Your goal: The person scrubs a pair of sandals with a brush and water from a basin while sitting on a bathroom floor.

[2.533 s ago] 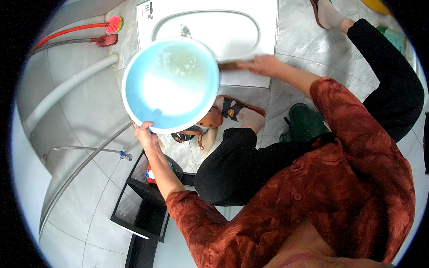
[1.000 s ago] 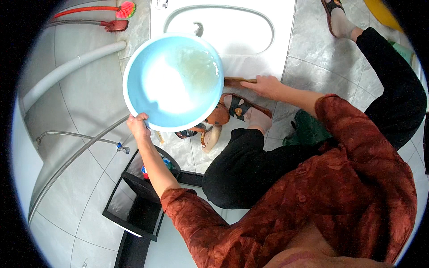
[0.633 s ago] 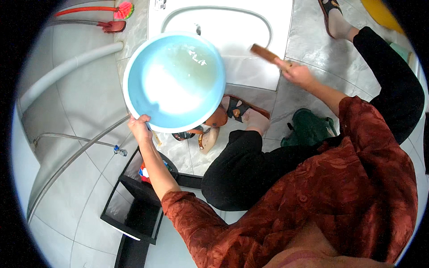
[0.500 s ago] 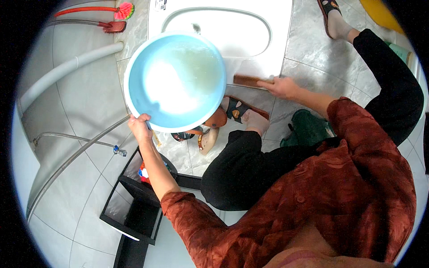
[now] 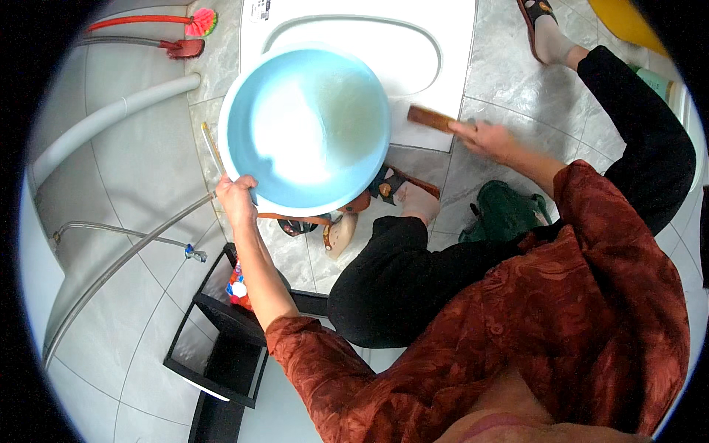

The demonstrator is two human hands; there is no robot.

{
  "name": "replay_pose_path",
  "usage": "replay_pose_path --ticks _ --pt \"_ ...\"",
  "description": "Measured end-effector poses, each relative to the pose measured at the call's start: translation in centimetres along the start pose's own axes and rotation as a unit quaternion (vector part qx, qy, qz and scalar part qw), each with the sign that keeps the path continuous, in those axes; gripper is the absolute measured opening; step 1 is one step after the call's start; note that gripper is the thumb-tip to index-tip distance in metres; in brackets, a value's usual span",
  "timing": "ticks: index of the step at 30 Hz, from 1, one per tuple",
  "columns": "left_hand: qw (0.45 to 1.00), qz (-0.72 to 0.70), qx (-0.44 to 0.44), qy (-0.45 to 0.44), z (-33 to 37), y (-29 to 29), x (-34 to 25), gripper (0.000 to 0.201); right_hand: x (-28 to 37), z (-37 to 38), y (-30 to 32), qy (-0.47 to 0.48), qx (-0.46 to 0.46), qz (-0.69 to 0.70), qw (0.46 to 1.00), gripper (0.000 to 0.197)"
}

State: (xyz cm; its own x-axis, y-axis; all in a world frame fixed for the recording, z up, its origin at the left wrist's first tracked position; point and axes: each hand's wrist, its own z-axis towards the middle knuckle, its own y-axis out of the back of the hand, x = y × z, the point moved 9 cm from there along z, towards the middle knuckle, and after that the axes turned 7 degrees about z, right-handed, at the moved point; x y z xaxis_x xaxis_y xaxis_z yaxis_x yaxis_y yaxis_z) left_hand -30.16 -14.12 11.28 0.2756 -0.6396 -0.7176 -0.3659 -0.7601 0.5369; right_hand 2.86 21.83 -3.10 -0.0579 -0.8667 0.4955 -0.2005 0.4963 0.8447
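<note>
A round light-blue basin [image 5: 277, 177] hangs over the near left part of a white squat toilet [image 5: 450, 29], with cloudy liquid [image 5: 347, 118] pooled toward its right side. My left hand [image 5: 238, 198] grips the basin's near left rim, thumb over the edge. To the right of the basin, clear of it, a brown wooden brush [image 5: 427, 117] is gripped by its handle in my right hand [image 5: 484, 139]. The brush is over the toilet's near right edge and slightly blurred; its bristles cannot be made out.
Brown sandals are on my feet, one foot [image 5: 417, 199] just right of the basin. Loose shoes [image 5: 340, 235] lie under its near edge. A dark green bag-like item [image 5: 506, 210], a black rack [image 5: 214, 354], a metal hose [image 5: 125, 272], a white pipe [image 5: 118, 111] and a red brush [image 5: 185, 49] surround me.
The basin has shifted right in my left hand, and its liquid has spread along the right side. My right hand has moved the brush right and slightly up, away from the basin.
</note>
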Motion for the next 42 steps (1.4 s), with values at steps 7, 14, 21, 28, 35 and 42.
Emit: replay_pose_path --ticks 7,14,21,28,35,42 --pt "0.998 -0.045 -0.025 0.018 -0.6 -0.3 0.3 0.025 1.0 1.5 -2.4 0.043 0.088 -0.003 0.995 0.055" --pt "0.995 -0.061 -0.047 0.061 0.1 1.4 4.2 0.035 -6.1 8.7 2.7 -0.165 0.064 -0.060 0.982 0.050" --pt "0.981 -0.132 -0.039 0.135 0.6 1.2 9.0 0.041 1.3 3.6 -3.2 0.030 0.206 -0.030 0.978 0.054" --pt "0.967 -0.194 -0.021 0.162 0.3 1.3 13.5 0.052 -5.8 8.0 0.2 -0.204 0.075 0.009 0.976 0.058" --pt "0.964 -0.221 -0.013 0.146 -0.1 0.5 13.6 0.048 3.1 3.6 -2.3 -0.007 0.150 -0.008 0.989 0.056" --pt "0.949 -0.257 -0.017 0.182 0.3 0.1 17.9 0.045 1.3 5.6 -1.0 0.013 0.055 0.014 0.998 0.064"
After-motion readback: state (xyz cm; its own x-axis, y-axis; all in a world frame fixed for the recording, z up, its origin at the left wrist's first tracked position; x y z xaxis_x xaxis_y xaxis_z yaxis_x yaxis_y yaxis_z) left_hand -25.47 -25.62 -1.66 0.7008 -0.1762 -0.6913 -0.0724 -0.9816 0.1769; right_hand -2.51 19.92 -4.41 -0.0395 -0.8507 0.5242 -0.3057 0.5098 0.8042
